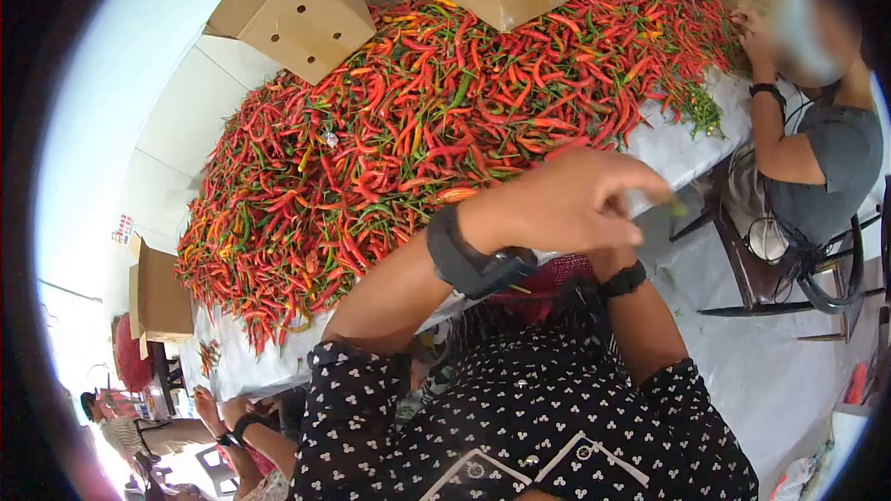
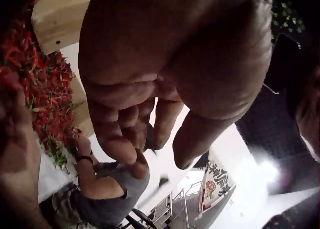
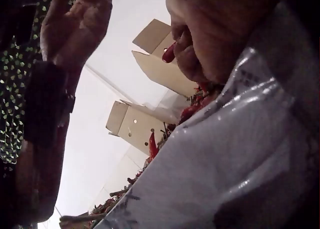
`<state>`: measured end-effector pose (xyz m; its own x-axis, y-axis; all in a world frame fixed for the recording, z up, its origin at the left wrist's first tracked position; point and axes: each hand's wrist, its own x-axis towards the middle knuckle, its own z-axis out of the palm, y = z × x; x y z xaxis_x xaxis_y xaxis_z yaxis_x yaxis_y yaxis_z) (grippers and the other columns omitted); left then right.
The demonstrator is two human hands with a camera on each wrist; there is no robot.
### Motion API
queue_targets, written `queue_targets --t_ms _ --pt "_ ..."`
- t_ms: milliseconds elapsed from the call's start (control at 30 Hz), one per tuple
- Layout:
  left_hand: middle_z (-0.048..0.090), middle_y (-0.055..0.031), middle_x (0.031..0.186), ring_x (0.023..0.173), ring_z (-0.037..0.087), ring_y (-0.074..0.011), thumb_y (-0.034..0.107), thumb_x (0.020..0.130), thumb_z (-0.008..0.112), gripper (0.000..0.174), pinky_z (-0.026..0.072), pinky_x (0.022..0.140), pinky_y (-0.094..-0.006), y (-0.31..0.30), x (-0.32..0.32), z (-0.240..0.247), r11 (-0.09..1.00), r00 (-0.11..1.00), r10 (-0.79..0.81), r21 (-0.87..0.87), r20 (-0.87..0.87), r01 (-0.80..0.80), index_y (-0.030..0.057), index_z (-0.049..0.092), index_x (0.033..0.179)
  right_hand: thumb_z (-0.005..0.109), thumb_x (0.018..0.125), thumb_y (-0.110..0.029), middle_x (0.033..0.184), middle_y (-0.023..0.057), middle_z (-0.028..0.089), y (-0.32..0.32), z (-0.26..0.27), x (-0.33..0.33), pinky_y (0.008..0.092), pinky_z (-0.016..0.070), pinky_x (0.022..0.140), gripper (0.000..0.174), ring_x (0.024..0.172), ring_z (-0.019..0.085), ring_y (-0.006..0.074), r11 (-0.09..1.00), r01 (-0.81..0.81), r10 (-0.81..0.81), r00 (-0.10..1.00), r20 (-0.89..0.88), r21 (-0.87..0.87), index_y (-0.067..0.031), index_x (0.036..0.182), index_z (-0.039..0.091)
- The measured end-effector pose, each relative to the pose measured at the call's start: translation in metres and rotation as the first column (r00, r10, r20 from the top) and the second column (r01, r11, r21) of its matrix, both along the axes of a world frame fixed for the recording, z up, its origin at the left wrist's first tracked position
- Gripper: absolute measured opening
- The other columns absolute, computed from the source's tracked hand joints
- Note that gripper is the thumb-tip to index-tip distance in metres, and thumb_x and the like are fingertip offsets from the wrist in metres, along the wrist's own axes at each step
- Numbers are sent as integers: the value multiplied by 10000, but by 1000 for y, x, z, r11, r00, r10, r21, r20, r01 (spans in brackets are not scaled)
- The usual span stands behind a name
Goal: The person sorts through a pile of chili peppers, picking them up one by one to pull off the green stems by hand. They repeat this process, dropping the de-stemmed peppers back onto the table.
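Observation:
My left hand [image 1: 557, 199], with a watch above it, reaches over the table's front edge in the head view. Its fingers are loosely bent and the thumb stands apart from them in the left wrist view. A small blurred green bit [image 1: 677, 209] shows just beyond its fingertips. My right hand [image 3: 215, 34] holds a red chili pepper [image 3: 169, 53], whose tip pokes out between the curled fingers. In the head view that hand is mostly hidden behind the left one. A large heap of red, green and orange chili peppers [image 1: 390, 139] lies in front of both hands.
Cardboard boxes [image 1: 297, 14] stand at the back of the heap. White plastic sheeting [image 1: 251, 366] covers the table. On the right, a seated person [image 1: 807, 148] reaches to the heap beside some green stems [image 1: 701, 109]. Another person's hands [image 1: 223, 413] are at the left.

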<state>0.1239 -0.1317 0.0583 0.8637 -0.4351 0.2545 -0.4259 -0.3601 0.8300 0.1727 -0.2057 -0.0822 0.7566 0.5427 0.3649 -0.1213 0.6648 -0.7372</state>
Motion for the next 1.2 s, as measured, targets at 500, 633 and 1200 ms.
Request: queue_targets --t_ms 500,633,1200 --pt "627 -129 835 784 599 -308 103 720 555 240 469 728 -412 146 74 -53 547 866 427 689 259 -476 65 615 949 477 872 -213 641 -18 385 -7 11 14 204 263 453 214 488 337 63 941 -238 329 809 -488 240 -109 1059 488" --pt "588 -141 903 863 553 -328 157 665 644 327 448 760 -421 146 77 -72 519 893 277 727 355 -449 83 587 978 473 872 -220 638 -19 379 -6 7 14 203 258 445 224 483 329 63 940 -227 330 801 -499 257 -110 1067 483" --pt "551 -11 701 545 431 -50 137 878 430 258 333 477 -185 95 17 -30 880 786 357 -101 -504 -464 27 505 1098 479 866 -205 710 7 489 -2 6 12 212 291 456 145 487 351 77 951 -199 291 839 -460 238 -70 907 513"
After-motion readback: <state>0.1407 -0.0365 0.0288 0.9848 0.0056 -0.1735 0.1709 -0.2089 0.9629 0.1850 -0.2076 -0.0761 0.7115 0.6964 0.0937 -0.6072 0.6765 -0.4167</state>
